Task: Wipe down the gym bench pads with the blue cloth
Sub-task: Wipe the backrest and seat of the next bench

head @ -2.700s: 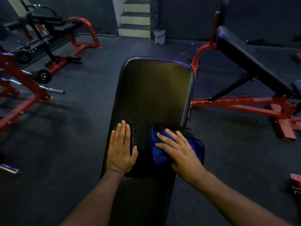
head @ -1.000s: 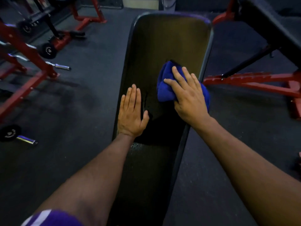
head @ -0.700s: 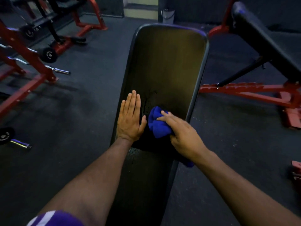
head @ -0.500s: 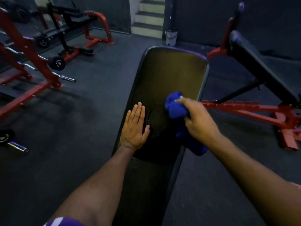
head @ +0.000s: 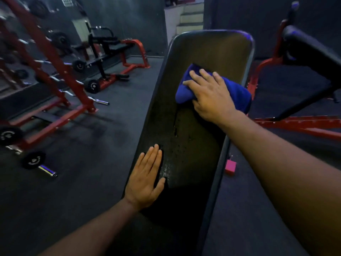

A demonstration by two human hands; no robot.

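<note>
Right hand (head: pixel 212 97) presses flat, fingers spread, on the bunched blue cloth (head: pixel 234 89) at the far right of the long black padded bench worktop (head: pixel 193 145). Left hand (head: pixel 145 178) lies open, flat at the near left edge. Pad's long axis runs away from the person; droplets sit between the hands, so the next stroke likely pulls back toward them.

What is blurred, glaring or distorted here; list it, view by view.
Head view: dim room, with the left hand and the right hand on the blue cloth the brightest parts; the bench pad shows a dull sheen and wet specks; the red rack at left is motion-smeared; wide-angle bending curves the edges; the near end of the pad sinks into shadow.
</note>
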